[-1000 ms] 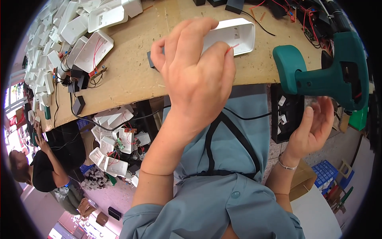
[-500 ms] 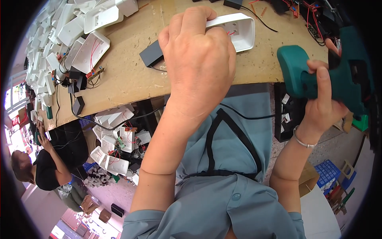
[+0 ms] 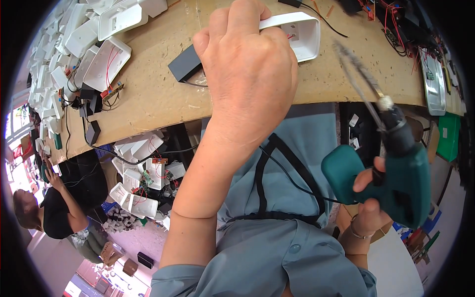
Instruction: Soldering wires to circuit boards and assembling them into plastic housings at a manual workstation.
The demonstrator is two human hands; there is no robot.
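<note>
My left hand (image 3: pixel 250 81) is closed on the near side of an open white plastic housing (image 3: pixel 308 42), which rests on the table. Red wire shows inside it; the rest is behind my fingers. A dark grey box (image 3: pixel 185 63) with a cable lies just left of that hand. My right hand (image 3: pixel 370 218) grips a green cordless drill (image 3: pixel 408 185) in front of the table's edge, one finger near its trigger. The drill's long bit (image 3: pixel 363 74), smeared by motion, slants up and left over the table, apart from the housing.
White housings (image 3: pixel 89 34) are heaped at the far left, beside circuit boards and black boxes. A black cable (image 3: pixel 118 159) hangs across the front. Under the table is another pile of white parts (image 3: pixel 143 185). A metal tray (image 3: pixel 434 86) lies far right; a co-worker (image 3: pixel 59 208) is at left.
My right hand has brought the drill down and inward from the far right, and its bit now points over the table. The left hand and housing have barely shifted.
</note>
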